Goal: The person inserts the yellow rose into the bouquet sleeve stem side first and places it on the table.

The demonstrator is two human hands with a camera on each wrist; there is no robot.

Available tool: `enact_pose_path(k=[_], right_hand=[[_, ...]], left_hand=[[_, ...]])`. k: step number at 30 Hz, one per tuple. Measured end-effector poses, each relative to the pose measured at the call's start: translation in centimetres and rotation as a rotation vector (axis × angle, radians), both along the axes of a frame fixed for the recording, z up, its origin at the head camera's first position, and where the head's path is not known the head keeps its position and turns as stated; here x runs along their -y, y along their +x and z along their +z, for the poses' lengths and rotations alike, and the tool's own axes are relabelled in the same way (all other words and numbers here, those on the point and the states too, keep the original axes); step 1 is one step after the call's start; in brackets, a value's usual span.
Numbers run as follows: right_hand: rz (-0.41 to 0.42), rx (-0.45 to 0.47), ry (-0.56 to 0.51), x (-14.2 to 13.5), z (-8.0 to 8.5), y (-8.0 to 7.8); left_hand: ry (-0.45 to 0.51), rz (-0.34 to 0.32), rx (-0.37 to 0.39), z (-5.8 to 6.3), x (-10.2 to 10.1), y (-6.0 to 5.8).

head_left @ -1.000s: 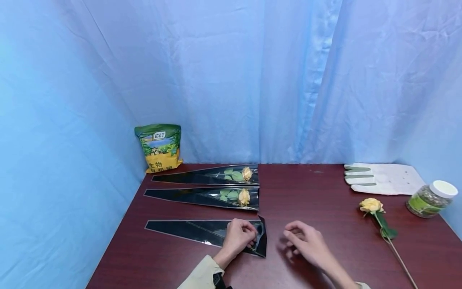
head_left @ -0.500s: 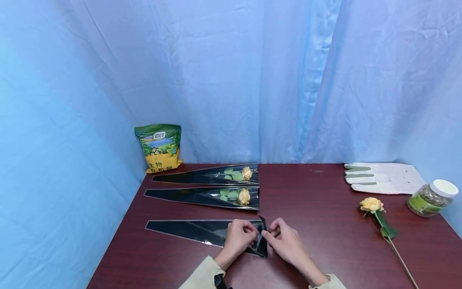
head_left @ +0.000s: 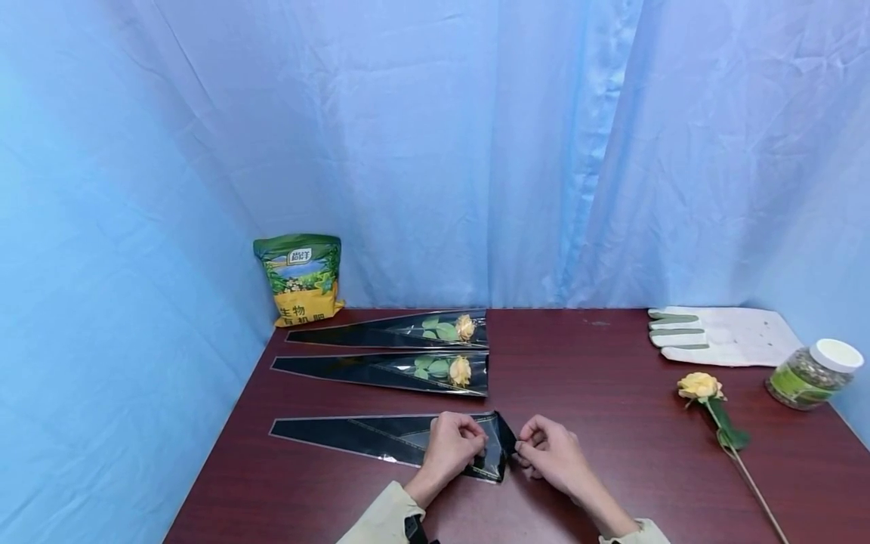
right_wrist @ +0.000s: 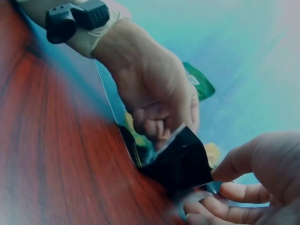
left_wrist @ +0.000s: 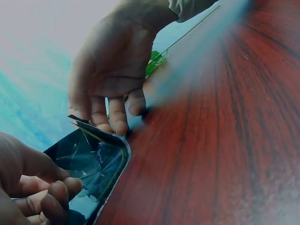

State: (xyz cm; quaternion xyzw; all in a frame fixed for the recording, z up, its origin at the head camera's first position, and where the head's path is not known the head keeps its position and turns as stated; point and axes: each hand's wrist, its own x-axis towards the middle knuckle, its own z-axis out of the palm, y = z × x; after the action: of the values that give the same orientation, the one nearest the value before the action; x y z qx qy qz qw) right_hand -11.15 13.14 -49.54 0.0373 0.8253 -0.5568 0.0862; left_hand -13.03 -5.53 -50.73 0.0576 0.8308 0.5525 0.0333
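Note:
A flat, tapered black flower sleeve (head_left: 340, 432) with a clear front panel lies on the table, its wide end toward the right. My left hand (head_left: 451, 447) rests over that end, thumb and fingertips drawn together on the clear film (left_wrist: 96, 161). At the sleeve's mouth, my right hand (head_left: 553, 457) pinches the black back flap (right_wrist: 180, 159) between thumb and forefinger. The flap is bent up from the film, as the right wrist view shows. Fingers of the left hand partly cover the clear panel.
Two sleeves, each with a yellow rose (head_left: 460, 371) inside, lie behind. A loose yellow rose (head_left: 698, 386) with a long stem is at right, near a white glove (head_left: 741, 336) and a white-lidded jar (head_left: 812, 374). A green-yellow bag (head_left: 302, 279) stands at back left.
My right hand came left to the sleeve's mouth, took hold of the black flap, and drew it slightly to the right. My left hand has stayed nearly in place.

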Motion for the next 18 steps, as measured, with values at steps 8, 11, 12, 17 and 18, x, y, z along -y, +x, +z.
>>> enact_pose_path(k=[8,11,12,17,18], right_hand=[[0.018,0.004,0.045,-1.2,-0.7,-0.4],[0.028,0.003,0.048,-1.3,-0.8,-0.4],[0.031,0.004,0.043,-1.4,-0.8,-0.5],[0.060,-0.007,0.010,-1.4,-0.5,-0.5],[0.066,-0.011,0.006,-1.3,-0.4,-0.5]], left_hand=[[0.072,-0.030,0.079,-0.5,0.2,-0.1],[0.078,-0.033,0.082,-0.6,0.3,-0.1],[0.078,-0.033,0.080,-0.7,0.2,-0.1],[0.079,-0.025,0.075,-0.7,0.1,-0.1],[0.078,-0.024,0.075,-0.7,0.1,-0.1]])
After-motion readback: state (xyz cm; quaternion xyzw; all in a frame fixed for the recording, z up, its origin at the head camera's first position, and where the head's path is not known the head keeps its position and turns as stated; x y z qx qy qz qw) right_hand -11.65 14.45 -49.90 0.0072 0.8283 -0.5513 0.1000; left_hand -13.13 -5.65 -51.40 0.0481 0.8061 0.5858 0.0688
